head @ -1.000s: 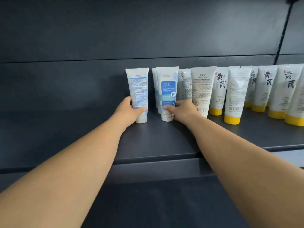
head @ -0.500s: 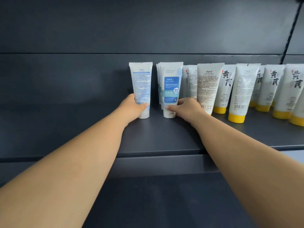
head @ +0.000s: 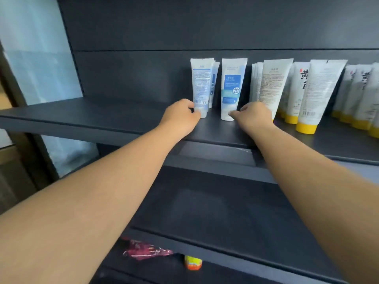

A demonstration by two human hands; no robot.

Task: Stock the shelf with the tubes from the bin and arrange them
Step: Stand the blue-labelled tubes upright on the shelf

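Two white tubes with blue print stand cap-down on the dark shelf (head: 102, 111). My left hand (head: 180, 116) pinches the cap end of the left tube (head: 201, 85), whose back label faces me; another tube stands right behind it. My right hand (head: 253, 116) holds the cap end of the right tube (head: 232, 87), which shows its blue front label. A small gap separates the two tubes. The bin is not in view.
To the right stand rows of white tubes with yellow caps (head: 315, 93), close beside my right hand. The shelf's left half is bare. A lower shelf (head: 225, 218) lies beneath, with a pink wrapper (head: 147, 250) and a small orange-and-yellow item (head: 192, 263) under it.
The camera has shifted left and down, so the lower shelves and a pale panel on the left show. A tube now shows behind the left one. Both hands still grip the same tubes.
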